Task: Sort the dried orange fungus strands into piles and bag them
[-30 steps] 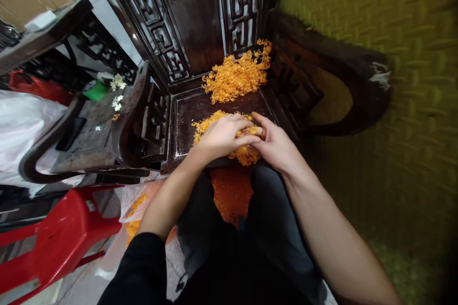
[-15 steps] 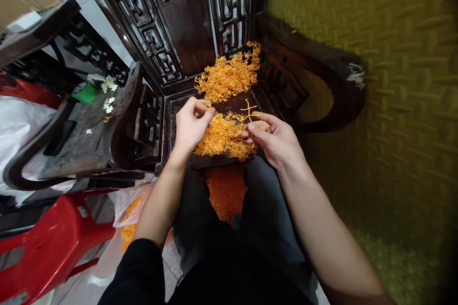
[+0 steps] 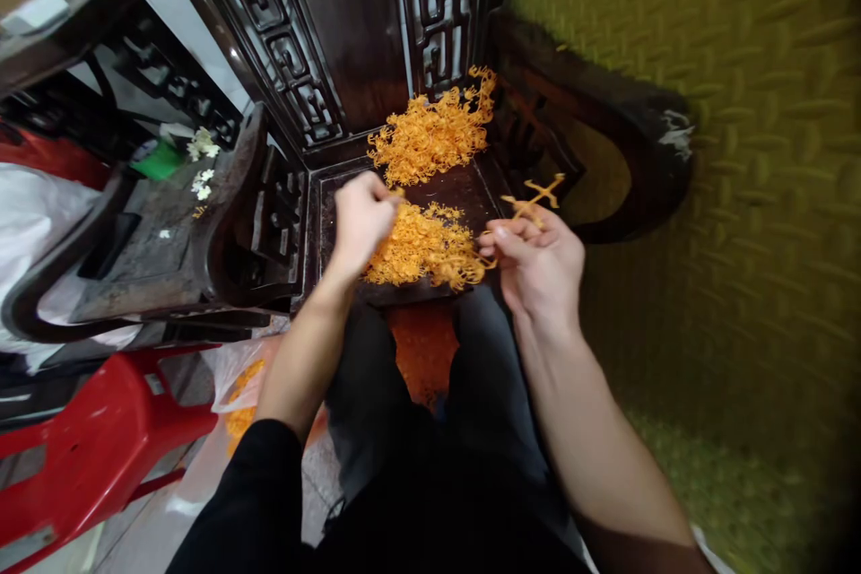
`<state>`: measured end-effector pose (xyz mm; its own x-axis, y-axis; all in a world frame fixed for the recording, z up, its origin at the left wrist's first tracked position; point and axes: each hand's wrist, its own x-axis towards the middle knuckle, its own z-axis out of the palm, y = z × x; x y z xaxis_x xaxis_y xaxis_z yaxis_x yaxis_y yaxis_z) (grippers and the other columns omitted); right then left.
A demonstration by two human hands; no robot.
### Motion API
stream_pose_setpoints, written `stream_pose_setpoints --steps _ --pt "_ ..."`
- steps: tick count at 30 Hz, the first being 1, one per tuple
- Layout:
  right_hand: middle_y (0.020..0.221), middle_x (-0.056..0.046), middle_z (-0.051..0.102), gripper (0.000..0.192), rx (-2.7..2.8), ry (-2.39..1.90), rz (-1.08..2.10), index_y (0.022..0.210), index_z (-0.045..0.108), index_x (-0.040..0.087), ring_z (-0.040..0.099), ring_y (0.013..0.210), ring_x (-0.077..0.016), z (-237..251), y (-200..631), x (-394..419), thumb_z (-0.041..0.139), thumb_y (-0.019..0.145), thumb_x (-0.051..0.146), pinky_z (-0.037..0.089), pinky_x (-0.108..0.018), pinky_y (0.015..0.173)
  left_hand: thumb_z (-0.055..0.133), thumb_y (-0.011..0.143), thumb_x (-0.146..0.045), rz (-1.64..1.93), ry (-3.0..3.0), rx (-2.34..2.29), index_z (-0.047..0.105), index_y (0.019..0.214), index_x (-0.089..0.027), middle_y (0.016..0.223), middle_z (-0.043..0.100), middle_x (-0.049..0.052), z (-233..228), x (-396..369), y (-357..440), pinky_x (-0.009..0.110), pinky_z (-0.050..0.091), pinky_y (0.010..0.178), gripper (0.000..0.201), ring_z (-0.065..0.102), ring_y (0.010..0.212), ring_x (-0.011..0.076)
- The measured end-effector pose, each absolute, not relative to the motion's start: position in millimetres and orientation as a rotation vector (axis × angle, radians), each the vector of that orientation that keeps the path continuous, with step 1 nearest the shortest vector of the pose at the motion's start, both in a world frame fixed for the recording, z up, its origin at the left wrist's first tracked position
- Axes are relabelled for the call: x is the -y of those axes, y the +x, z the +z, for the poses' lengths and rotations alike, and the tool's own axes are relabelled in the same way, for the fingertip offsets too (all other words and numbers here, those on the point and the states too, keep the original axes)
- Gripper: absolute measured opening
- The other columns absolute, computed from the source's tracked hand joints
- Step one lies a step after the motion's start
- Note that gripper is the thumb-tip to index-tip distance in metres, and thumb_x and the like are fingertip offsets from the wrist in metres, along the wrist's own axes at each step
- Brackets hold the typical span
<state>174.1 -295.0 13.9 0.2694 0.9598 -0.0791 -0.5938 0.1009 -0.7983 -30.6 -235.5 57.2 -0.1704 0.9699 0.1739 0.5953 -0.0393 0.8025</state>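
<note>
Two heaps of small orange, branching plastic-looking pieces lie on the dark wooden chair seat [image 3: 329,197]. The far heap [image 3: 430,139] rests by the backrest, the near heap [image 3: 427,247] at the front edge. My right hand [image 3: 542,265], right of the near heap, pinches a thin orange branched piece [image 3: 538,195] whose cross-shaped end sticks up past the fingers. My left hand [image 3: 365,220] is closed at the near heap's left side. A bit of orange shows at its fingertips, too small and blurred to make out.
A carved backrest [image 3: 360,45] rises behind the heaps, with a curved armrest [image 3: 625,126] on the right. To the left stand another dark wooden chair [image 3: 148,260] and a red plastic stool [image 3: 100,439]. A clear bag [image 3: 235,377] with orange pieces is beside my left leg.
My right hand has moved right, away from the near heap, and the branched piece in it has swung to the right. My left hand has stayed nearly in place, fingers turned slightly.
</note>
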Motion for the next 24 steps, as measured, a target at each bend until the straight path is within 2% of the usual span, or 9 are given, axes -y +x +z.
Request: stream_pose_setpoints --steps 4,6,8,10,13,15,18,21,24 --pt "0.08 0.002 0.076 0.049 0.464 -0.85 1.273 0.098 0.067 0.02 0.076 0.071 -0.0145 13 184 293 0.094 0.058 0.018 0.065 -0.023 0.064 0.076 0.078 -0.016 1.014 1.737 -1.815 0.065 0.09 -0.018 0.067 0.068 -0.002 32 209 -54 0.026 0.048 0.065 0.016 0.064 0.063 0.0149" --pt "0.082 0.002 0.076 0.05 0.455 -0.859 1.327 0.097 0.068 0.02 0.079 0.081 -0.0173 15 183 293 0.096 0.056 0.019 0.066 -0.024 0.069 0.08 0.077 -0.016 0.83 1.928 -1.743 0.071 0.089 -0.017 0.073 0.071 0.001 21 202 -53 0.029 0.05 0.071 0.015 0.066 0.07 0.0168" --pt "0.081 0.002 0.074 0.051 0.44 -0.862 1.349 0.093 0.067 0.019 0.079 0.084 -0.0187 17 179 292 0.099 0.053 0.021 0.066 -0.025 0.071 0.08 0.081 -0.023 0.684 2.13 -1.724 0.076 0.087 -0.017 0.089 0.075 0.006 20 203 -48 0.033 0.051 0.081 0.009 0.069 0.084 0.0208" --pt "0.077 0.003 0.072 0.052 0.438 -0.866 1.345 0.091 0.066 0.018 0.079 0.081 -0.0189 17 176 293 0.1 0.051 0.025 0.066 -0.025 0.071 0.074 0.09 -0.034 0.658 2.271 -1.736 0.08 0.095 -0.019 0.107 0.074 0.009 28 213 -39 0.037 0.05 0.09 0.017 0.068 0.1 0.0249" --pt "0.074 0.004 0.069 0.052 0.463 -0.876 1.29 0.09 0.064 0.019 0.078 0.076 -0.0185 14 175 292 0.1 0.055 0.032 0.066 -0.027 0.07 0.058 0.1 -0.047 0.759 2.406 -1.562 0.077 0.107 -0.02 0.111 0.072 0.009 48 243 -20 0.036 0.05 0.095 0.034 0.066 0.106 0.0244" --pt "0.073 0.004 0.067 0.05 0.5 -0.886 1.242 0.089 0.061 0.021 0.076 0.072 -0.0168 11 176 291 0.097 0.06 0.038 0.065 -0.027 0.067 0.065 0.094 -0.054 0.702 2.492 -1.317 0.071 0.118 -0.02 0.114 0.071 0.008 55 266 -4 0.033 0.052 0.09 0.042 0.067 0.101 0.0231" --pt "0.073 0.006 0.062 0.046 0.599 -0.909 1.151 0.09 0.056 0.023 0.068 0.062 -0.012 8 177 288 0.092 0.069 0.042 0.059 -0.025 0.059 0.068 0.094 -0.044 0.536 2.614 -1.158 0.061 0.137 -0.023 0.127 0.067 0.009 53 286 14 0.032 0.054 0.083 0.047 0.069 0.103 0.024" --pt "0.077 0.005 0.061 0.043 0.698 -0.914 1.032 0.095 0.054 0.027 0.064 0.061 -0.0115 9 178 289 0.087 0.074 0.042 0.052 -0.023 0.054 0.054 0.102 -0.023 0.644 2.596 -1.076 0.069 0.125 -0.023 0.115 0.071 0.008 47 281 17 0.031 0.054 0.087 0.027 0.07 0.099 0.0202" --pt "0.08 0.002 0.063 0.036 0.801 -0.947 0.994 0.094 0.057 0.027 0.063 0.063 -0.0133 14 181 293 0.085 0.076 0.041 0.049 -0.025 0.054 0.062 0.098 -0.023 0.932 2.392 -1.035 0.073 0.106 -0.019 0.103 0.076 0.006 48 267 8 0.03 0.054 0.088 0.015 0.071 0.095 0.0183"
